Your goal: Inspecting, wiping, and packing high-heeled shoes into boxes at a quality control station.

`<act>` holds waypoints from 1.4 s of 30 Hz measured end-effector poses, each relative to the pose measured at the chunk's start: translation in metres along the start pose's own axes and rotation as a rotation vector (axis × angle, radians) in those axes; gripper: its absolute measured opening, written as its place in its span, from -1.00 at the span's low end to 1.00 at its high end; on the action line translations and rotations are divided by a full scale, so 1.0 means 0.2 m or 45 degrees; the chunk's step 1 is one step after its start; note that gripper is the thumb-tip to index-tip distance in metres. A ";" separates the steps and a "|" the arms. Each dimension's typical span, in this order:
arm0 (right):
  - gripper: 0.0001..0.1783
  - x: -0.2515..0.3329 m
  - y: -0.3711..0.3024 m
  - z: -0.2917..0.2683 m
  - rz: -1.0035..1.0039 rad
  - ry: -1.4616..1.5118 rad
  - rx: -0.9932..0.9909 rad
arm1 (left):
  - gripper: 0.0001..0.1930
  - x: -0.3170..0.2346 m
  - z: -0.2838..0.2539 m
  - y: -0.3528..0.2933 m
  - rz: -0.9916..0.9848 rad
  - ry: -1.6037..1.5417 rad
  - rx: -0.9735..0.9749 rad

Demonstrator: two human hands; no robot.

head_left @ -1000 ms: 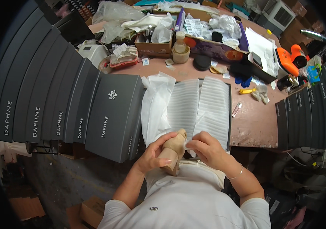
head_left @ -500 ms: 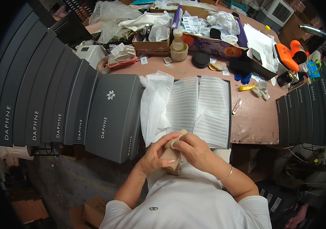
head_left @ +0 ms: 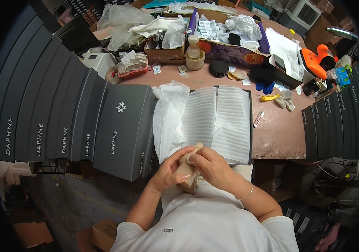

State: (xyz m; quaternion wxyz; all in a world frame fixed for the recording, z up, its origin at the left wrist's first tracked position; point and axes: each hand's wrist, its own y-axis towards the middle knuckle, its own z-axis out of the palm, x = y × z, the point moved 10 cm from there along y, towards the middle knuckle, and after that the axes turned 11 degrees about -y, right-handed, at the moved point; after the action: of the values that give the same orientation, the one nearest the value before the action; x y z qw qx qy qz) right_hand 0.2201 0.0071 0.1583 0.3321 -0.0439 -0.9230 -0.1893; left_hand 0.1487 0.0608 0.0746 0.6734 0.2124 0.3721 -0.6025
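Observation:
A beige shoe [head_left: 183, 169] is held close against my front, its narrow end pointing away from me. My left hand [head_left: 167, 171] wraps round its left side, thumb across the near part. With bent fingers, my right hand [head_left: 214, 167] presses on the shoe's upper right side; a small whitish bit shows at its fingertips, too hidden to name. Just beyond both hands lies an open shoe box [head_left: 252, 122] lined with ribbed white foam sheet [head_left: 234, 113]. White tissue paper [head_left: 169, 122] hangs over the box's left side.
Dark grey shoe boxes [head_left: 124, 126] stand in a row on the left, more boxes [head_left: 335, 122] on the right. Small snips [head_left: 258, 119] and a yellow-handled brush-like tool [head_left: 270, 98] lie right of the open box. Behind are a bottle [head_left: 194, 48] and a purple carton [head_left: 230, 52].
My right fingers have shifted slightly on the shoe, and its near end has tipped a little. Both hands keep their hold. The whole view has moved slightly.

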 end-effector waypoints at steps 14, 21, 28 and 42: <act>-0.72 0.00 -0.01 0.03 -0.027 -0.024 -0.009 | -0.11 0.00 -0.05 0.00 0.042 -0.009 -0.070; -0.75 -0.07 -0.26 0.07 0.146 0.083 -0.132 | -0.08 -0.01 -0.11 -0.02 0.015 -0.027 -0.106; -0.69 -0.02 -0.02 -0.01 -0.004 0.035 -0.233 | -0.04 -0.02 -0.08 0.01 0.098 -0.202 -0.151; -0.66 -0.11 -0.08 0.12 0.071 0.085 -0.357 | 0.02 0.01 -0.20 0.00 0.169 -0.191 -0.321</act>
State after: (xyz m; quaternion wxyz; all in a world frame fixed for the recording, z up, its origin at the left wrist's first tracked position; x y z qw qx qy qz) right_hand 0.2205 0.0028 0.1229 0.3582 -0.1092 -0.8744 -0.3086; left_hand 0.1390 0.0881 0.0472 0.7589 0.1048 0.3786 -0.5194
